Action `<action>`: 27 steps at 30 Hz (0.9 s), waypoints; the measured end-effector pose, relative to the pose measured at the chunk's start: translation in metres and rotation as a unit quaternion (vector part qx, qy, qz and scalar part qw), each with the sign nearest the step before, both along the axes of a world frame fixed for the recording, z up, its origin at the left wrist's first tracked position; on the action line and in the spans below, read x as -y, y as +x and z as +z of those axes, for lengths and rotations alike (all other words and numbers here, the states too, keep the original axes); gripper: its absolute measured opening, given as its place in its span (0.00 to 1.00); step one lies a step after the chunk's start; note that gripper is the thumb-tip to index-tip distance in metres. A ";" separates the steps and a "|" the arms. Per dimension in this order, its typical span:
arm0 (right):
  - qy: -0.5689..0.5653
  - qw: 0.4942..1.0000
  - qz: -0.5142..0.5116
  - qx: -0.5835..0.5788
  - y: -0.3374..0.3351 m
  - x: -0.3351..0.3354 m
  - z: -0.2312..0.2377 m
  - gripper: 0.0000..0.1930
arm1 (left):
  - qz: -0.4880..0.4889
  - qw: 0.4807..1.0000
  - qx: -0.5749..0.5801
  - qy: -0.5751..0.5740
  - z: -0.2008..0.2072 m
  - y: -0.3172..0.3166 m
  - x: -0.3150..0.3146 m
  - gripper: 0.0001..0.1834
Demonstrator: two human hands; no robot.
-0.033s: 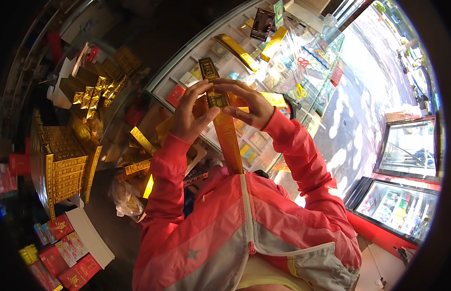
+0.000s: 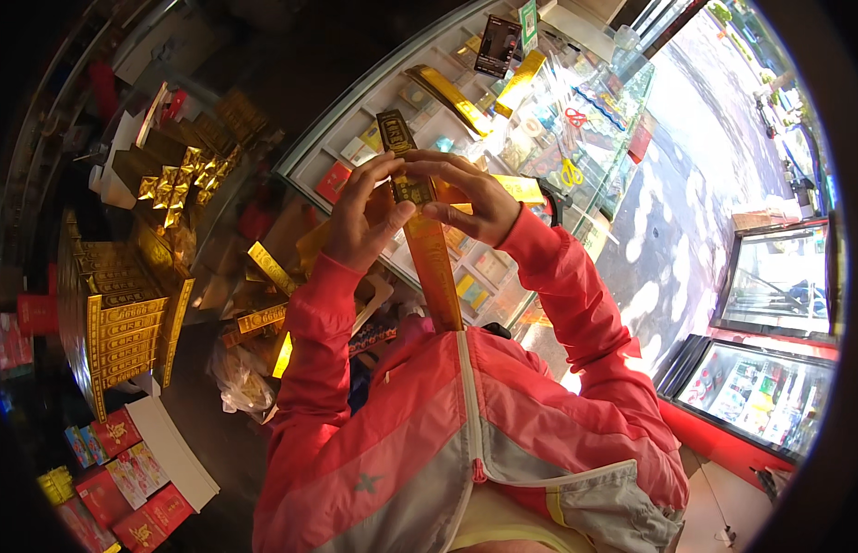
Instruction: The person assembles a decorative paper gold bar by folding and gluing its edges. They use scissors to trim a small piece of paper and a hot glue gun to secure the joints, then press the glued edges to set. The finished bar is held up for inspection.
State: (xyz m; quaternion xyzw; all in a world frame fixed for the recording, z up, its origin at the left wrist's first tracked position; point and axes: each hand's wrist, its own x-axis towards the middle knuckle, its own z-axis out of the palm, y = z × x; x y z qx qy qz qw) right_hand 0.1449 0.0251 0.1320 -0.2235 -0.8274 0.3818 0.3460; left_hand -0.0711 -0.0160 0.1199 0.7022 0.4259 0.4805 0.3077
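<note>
A long strip of gold printed card (image 2: 433, 267) runs from my chest up across the glass counter, dark and gold-patterned toward its far end. Gripping it from the left is my left hand (image 2: 361, 214), its thumb lying on the strip and its fingers curled over the far side. From the right, my right hand (image 2: 473, 198) pinches the same strip. Both thumbs nearly meet at its middle, and the fingertips of the two hands come together above it. The strip's underside is hidden.
Ahead stands a glass display counter (image 2: 306, 155), bearing gold strips (image 2: 450, 100), yellow scissors (image 2: 571, 173) and red scissors (image 2: 575, 118). Stacked gold boxes (image 2: 124, 313) and folded gold pieces (image 2: 175, 184) sit left. Red boxes (image 2: 154, 518) lie lower left; a glass-lidded freezer (image 2: 756, 392) stands right.
</note>
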 end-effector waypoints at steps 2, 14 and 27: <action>0.027 1.000 -0.012 0.006 -0.002 0.001 0.000 0.22 | 0.003 1.000 0.012 -0.016 0.001 0.000 0.001 0.27; 0.146 0.987 -0.061 -0.009 -0.008 0.012 0.000 0.16 | -0.005 1.000 0.018 -0.001 -0.002 0.002 -0.002 0.23; 0.126 0.988 -0.094 0.012 -0.005 0.020 -0.001 0.12 | 0.006 0.999 -0.021 0.032 0.003 0.004 0.003 0.20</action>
